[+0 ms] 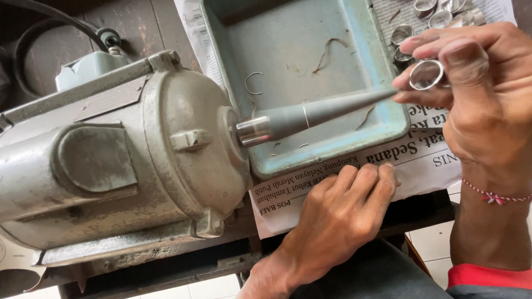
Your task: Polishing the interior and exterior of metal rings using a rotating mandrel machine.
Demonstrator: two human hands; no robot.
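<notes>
- Workshop counter [133,22] of dark worn wood, newspaper [421,160] spread over it under the tray, black print on white.
- right hand [476,94] is pinched narrow on a silver ring [427,75], thumb on top, holding it right at the thin tip of the tapered spindle [321,113].
- that spindle's long axis runs from my right hand leftward and slightly down to the grey motor [122,160], so the ring sits at the far end from the motor.
- left hand [341,216] holds nothing, fingers curled flat on the newspaper, near the tray's edge; right is the nearer one to the ring.
- blue-green metal tray [377,61] lies under the spindle, wire scraps in it.
- more rings [438,14] piled up top right.
</notes>
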